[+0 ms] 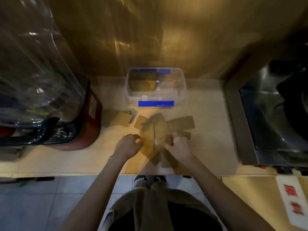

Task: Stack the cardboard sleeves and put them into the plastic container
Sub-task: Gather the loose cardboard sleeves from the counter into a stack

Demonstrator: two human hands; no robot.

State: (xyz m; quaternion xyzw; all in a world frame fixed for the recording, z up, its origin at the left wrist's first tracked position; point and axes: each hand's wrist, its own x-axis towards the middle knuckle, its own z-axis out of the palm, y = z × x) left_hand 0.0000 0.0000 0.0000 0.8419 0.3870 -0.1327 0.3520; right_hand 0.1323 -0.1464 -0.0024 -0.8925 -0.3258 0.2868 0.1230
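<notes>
Several flat brown cardboard sleeves (pixel 155 129) lie fanned out in a loose pile on the counter in front of me. My left hand (pixel 129 145) rests curled at the pile's left edge, fingertips touching a sleeve. My right hand (pixel 179 146) is blurred and closed on the edge of a sleeve at the pile's right side. A separate small stack of sleeves (pixel 117 118) lies to the left. Behind the pile stands the clear plastic container (pixel 180 90) with blue clips, open, with a few sleeves inside at its left end.
A red-based machine (pixel 86 124) under clear plastic wrap fills the left of the counter. A dark metal sink or appliance (pixel 273 114) sits at the right. The counter's front edge runs just below my hands. A brown wall stands behind the container.
</notes>
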